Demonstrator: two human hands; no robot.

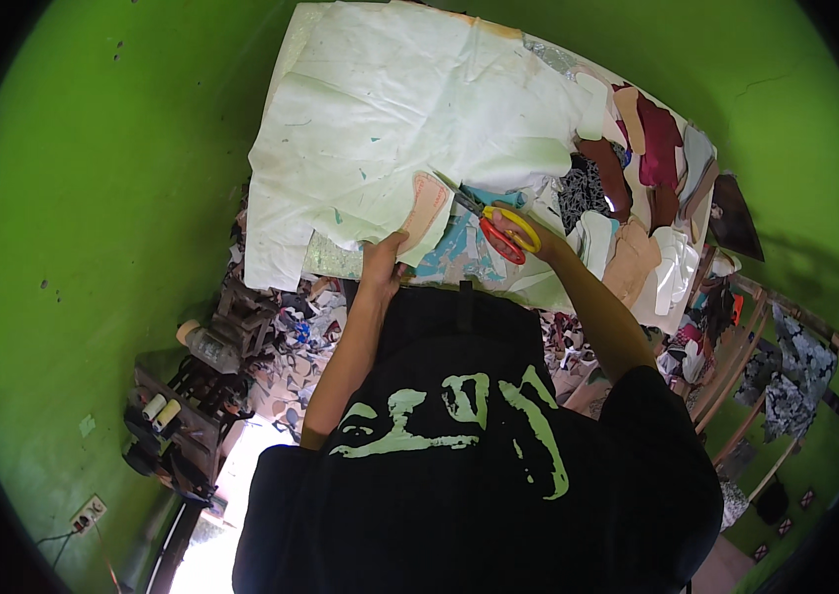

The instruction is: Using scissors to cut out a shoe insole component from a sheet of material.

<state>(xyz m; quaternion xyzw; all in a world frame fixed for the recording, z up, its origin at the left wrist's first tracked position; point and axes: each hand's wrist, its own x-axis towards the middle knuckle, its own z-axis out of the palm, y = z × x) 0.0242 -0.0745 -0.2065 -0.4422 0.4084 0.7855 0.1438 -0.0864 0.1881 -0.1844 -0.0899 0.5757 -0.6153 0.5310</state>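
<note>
A large whitish-green sheet of material (370, 109) lies spread over the table. My left hand (383, 260) pinches its near edge, together with a tan, sole-shaped pattern piece (425, 206) that lies on the sheet and has red marks along its outline. In my right hand (528, 238) is a pair of scissors (488, 212) with one yellow and one red handle. The blades point up and left, at the sheet's edge just right of the pattern piece's upper end. Whether the blades are apart is too small to tell.
Cut scraps in maroon, brown, tan and white (652, 148) crowd the table's right side. Teal scraps (459, 247) lie by the near edge. Offcuts (291, 366) cover the floor at left. A wooden rack (736, 366) stands at right, a clear jar (211, 348) at left.
</note>
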